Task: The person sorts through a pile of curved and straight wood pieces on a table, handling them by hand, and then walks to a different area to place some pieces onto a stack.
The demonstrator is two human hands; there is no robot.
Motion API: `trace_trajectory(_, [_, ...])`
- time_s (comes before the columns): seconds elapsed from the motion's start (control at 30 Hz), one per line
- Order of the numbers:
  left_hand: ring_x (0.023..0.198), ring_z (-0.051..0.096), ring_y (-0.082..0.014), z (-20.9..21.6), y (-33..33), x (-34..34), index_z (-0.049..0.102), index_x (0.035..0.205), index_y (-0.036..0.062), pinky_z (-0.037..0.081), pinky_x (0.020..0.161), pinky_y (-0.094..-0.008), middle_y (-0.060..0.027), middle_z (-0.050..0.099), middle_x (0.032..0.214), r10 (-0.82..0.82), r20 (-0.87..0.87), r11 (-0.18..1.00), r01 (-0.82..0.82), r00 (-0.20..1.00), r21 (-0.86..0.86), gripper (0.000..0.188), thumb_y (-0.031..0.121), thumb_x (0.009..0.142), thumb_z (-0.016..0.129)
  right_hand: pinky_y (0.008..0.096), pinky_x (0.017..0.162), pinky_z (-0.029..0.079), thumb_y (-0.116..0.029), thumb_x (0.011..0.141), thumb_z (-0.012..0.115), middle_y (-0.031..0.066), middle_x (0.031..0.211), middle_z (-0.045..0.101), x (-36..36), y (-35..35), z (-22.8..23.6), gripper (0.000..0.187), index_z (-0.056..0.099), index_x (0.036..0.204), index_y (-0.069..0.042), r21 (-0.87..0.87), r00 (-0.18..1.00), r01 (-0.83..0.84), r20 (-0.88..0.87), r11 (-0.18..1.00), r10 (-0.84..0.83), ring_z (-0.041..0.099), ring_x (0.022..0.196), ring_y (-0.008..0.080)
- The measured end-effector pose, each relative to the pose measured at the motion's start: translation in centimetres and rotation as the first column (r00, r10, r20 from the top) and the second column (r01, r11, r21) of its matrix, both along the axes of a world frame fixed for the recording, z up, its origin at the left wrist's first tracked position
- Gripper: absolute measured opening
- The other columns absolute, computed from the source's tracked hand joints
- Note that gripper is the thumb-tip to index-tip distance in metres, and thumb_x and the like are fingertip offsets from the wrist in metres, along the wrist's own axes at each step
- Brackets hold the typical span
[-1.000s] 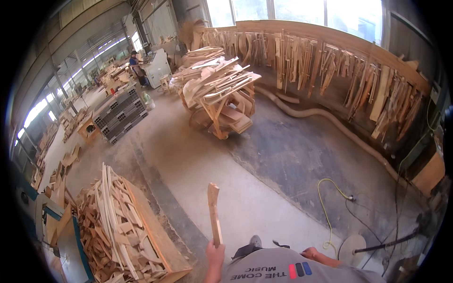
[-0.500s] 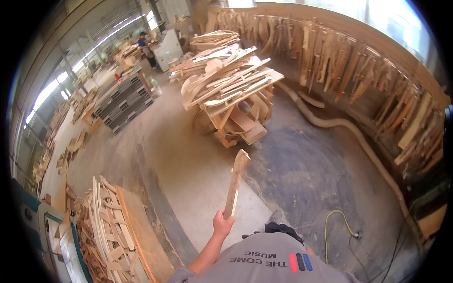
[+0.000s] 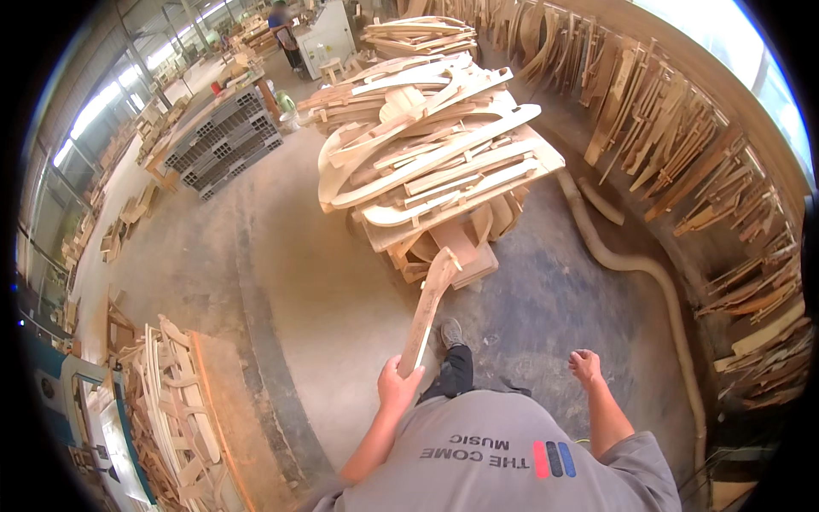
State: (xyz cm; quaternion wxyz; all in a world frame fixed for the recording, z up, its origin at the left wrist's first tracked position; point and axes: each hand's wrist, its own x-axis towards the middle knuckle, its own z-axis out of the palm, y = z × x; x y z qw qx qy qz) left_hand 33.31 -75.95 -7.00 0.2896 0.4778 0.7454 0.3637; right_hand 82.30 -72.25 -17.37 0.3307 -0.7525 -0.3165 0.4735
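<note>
My left hand (image 3: 397,383) is closed around the lower end of a curved wooden piece (image 3: 425,317). The piece is long and flat, points up and away from me, and bends near its top. Its far tip overlaps the stacked wood ahead in view; I cannot tell whether they touch. My right hand (image 3: 585,365) hangs out to the right, fingers curled in, with nothing visible in it. Ahead stands a tall pile of cut wooden parts (image 3: 452,162), many of them curved, on a wooden stand.
A thick hose (image 3: 636,260) winds along the floor at right, below a rack of hanging wooden templates (image 3: 648,128). More wooden strips (image 3: 175,410) lie at lower left beside a machine. Stacked grey pallets (image 3: 223,141) stand at far left. Another person (image 3: 286,38) is in the background.
I have moved closer to the wood pile, with the wooden piece still in my left hand. My right hand has come into view, and one shoe now shows ahead of me.
</note>
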Motion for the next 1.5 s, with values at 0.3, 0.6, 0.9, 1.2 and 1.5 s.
trace_trajectory(0.3, [0.101, 0.062, -0.0359, 4.5, 27.5, 1.9, 0.059, 0.118, 0.0029, 0.050, 0.088, -0.0450, -0.0186, 0.065, 0.110, -0.183, -0.118, 0.980, 0.190, 0.976, 0.054, 0.056, 0.033, 0.075, 0.078, 0.0322, 0.059, 0.053, -0.022, 0.088, 0.070, 0.0145, 0.091, 0.072, -3.7, 7.6, 0.7, 0.033, 0.069, 0.109, 0.003, -0.355, 0.989, -0.122, 0.037, 0.927, 0.144, 0.068, 0.074, 0.0185])
trace_trajectory(0.6, [0.097, 0.064, -0.0328, 4.4, 38.3, 0.8, 0.060, 0.116, 0.0009, 0.051, 0.085, -0.0418, -0.0176, 0.065, 0.105, -0.015, -0.106, 0.983, 0.035, 0.994, 0.180, 0.050, 0.020, 0.073, 0.079, 0.0330, 0.065, 0.049, -0.020, 0.087, 0.067, 0.0127, 0.080, 0.068, -2.2, 30.8, 6.1, 0.024, 0.067, 0.095, 0.003, -0.195, 0.897, -0.313, 0.260, 0.929, 0.357, 0.063, 0.072, 0.0204])
trace_trajectory(0.9, [0.077, 0.058, -0.0093, 6.6, 37.0, 7.5, 0.057, 0.117, -0.0064, 0.050, 0.065, -0.0274, -0.0055, 0.063, 0.093, 0.597, 0.138, 0.791, -0.609, 0.790, 0.063, 0.038, 0.008, 0.084, 0.071, 0.0440, 0.085, 0.050, -0.015, 0.084, 0.069, 0.0199, 0.106, 0.065, -13.4, 63.0, 16.9, 0.034, 0.063, 0.114, -0.001, 0.374, 0.504, -0.864, 0.640, 0.337, 0.580, 0.062, 0.097, 0.0375])
trace_trajectory(1.2, [0.080, 0.056, -0.0119, 6.1, 34.9, 16.3, 0.056, 0.120, -0.0093, 0.049, 0.069, -0.0269, -0.0087, 0.063, 0.097, 0.883, -0.021, 0.470, -0.883, 0.469, 0.016, 0.046, 0.016, 0.086, 0.071, 0.0436, 0.102, 0.043, -0.033, 0.084, 0.069, 0.0142, 0.121, 0.061, -31.9, 70.5, 18.9, 0.051, 0.057, 0.125, -0.004, 0.033, -0.153, -0.947, 0.828, -0.319, 0.540, 0.053, 0.119, 0.0326])
trace_trajectory(1.5, [0.078, 0.052, -0.0095, 6.6, 35.9, 16.5, 0.059, 0.118, -0.0071, 0.046, 0.068, -0.0263, -0.0040, 0.061, 0.092, 0.939, 0.091, 0.334, -0.942, 0.333, -0.005, 0.042, 0.014, 0.084, 0.071, 0.0482, 0.105, 0.042, -0.040, 0.086, 0.067, 0.0183, 0.128, 0.060, -39.8, 72.4, 16.4, 0.068, 0.045, 0.140, -0.005, -0.287, -0.423, -0.906, 0.611, -0.312, 0.668, 0.054, 0.122, 0.0364])
